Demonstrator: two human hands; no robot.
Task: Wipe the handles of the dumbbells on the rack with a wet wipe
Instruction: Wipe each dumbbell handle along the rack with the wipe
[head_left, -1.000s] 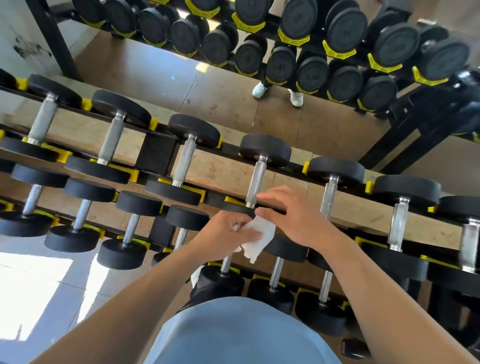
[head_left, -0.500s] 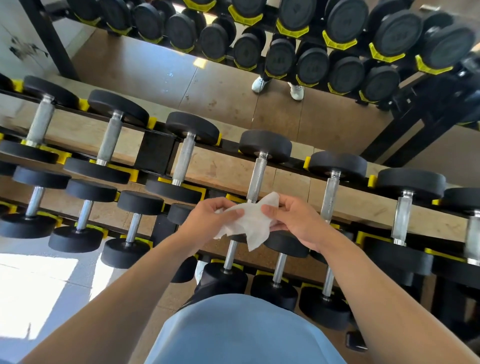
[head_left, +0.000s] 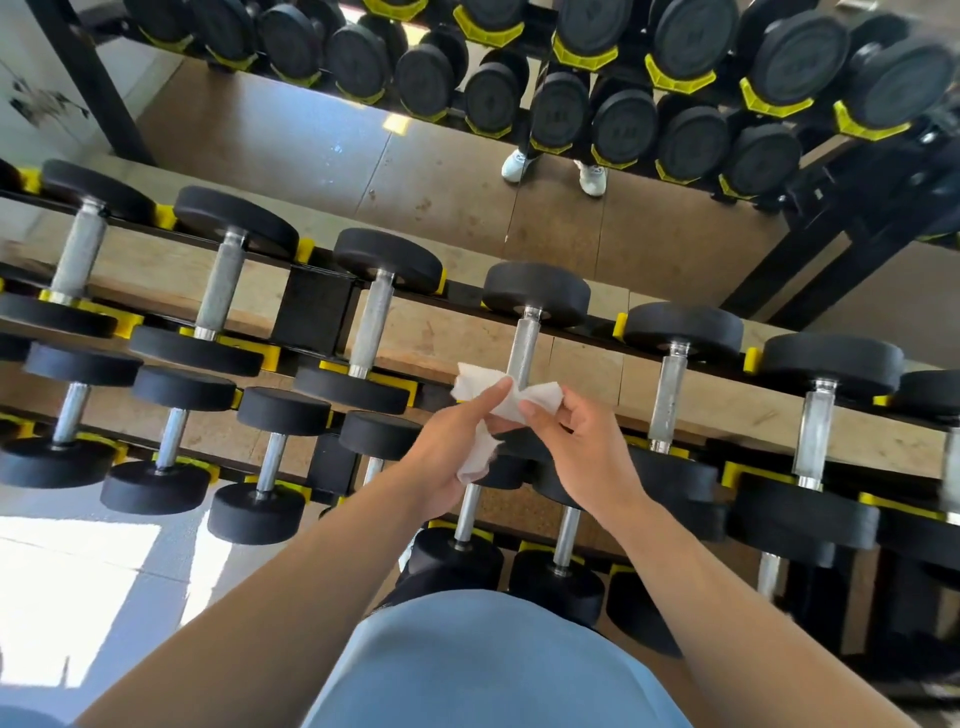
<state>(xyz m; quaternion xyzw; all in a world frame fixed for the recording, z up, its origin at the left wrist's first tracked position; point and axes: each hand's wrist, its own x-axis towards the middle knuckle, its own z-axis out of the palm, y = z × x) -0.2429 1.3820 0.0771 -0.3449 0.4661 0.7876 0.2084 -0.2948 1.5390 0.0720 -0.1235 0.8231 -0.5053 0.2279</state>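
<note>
Crumpled white wet wipe (head_left: 506, 397) now higher, fingers of both hands pinching it against knurled steel handle (head_left: 521, 353).

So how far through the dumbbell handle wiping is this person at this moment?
Done: nothing shows for certain; no handle looks visibly wet or different. In hand: both the left hand and right hand pinch the white wet wipe, spread in front of the top-row dumbbell handle, seemingly not wrapped round it. Left: that handle and, by appearance, the others along the rack.
</note>
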